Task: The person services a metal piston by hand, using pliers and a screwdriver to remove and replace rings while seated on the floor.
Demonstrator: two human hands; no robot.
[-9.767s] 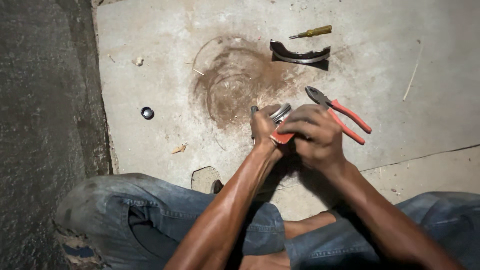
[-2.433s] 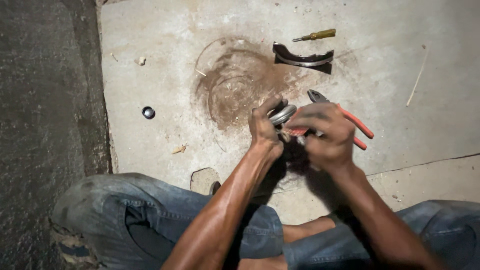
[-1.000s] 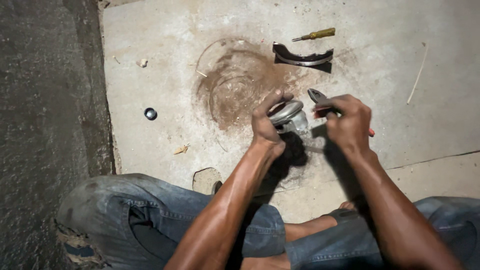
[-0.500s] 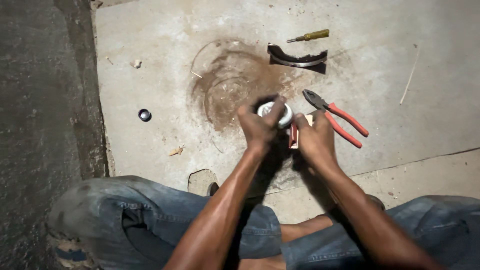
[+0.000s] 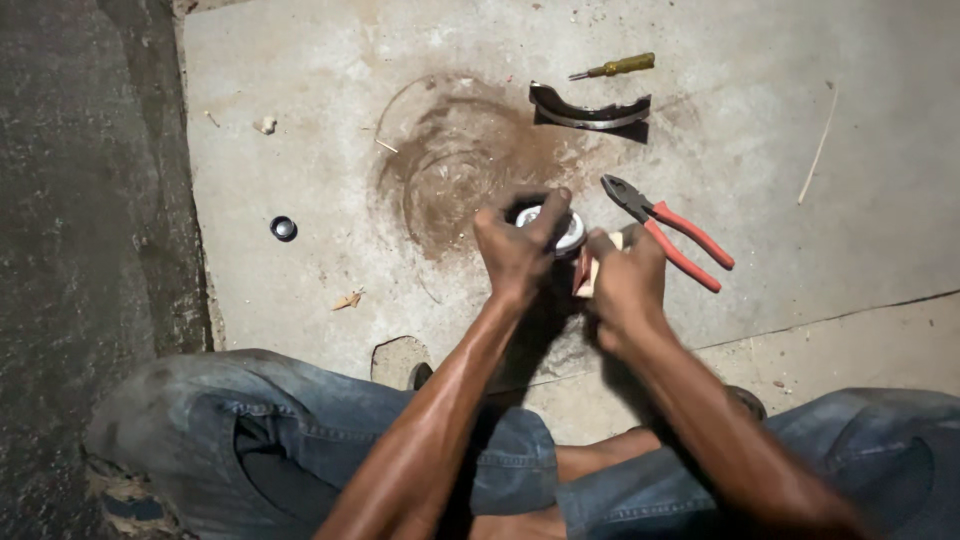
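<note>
A stained concrete floor [image 5: 300, 260] carried everything. Half a second earlier the hands sat lower; they had since lifted slightly, and the work stayed in hand. The left hand [image 5: 515, 250] was closed around a small round metal part [image 5: 553, 228]. The right hand [image 5: 625, 280] pinched a small reddish piece [image 5: 584, 275] beside it. Red-handled pliers [image 5: 670, 230] lay just right, with a curved brake shoe [image 5: 590, 108] and a yellow screwdriver [image 5: 615, 68] beyond.

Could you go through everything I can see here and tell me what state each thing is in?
Left hand: closed around a round metal part.
Right hand: gripping a small reddish piece beside that part.
Pliers: lying on the concrete slab, jaws shut, untouched.
Screwdriver: lying flat, untouched.
Curved brake shoe: lying on the slab.
Small dark cap: lying apart, left of the hands.
</note>
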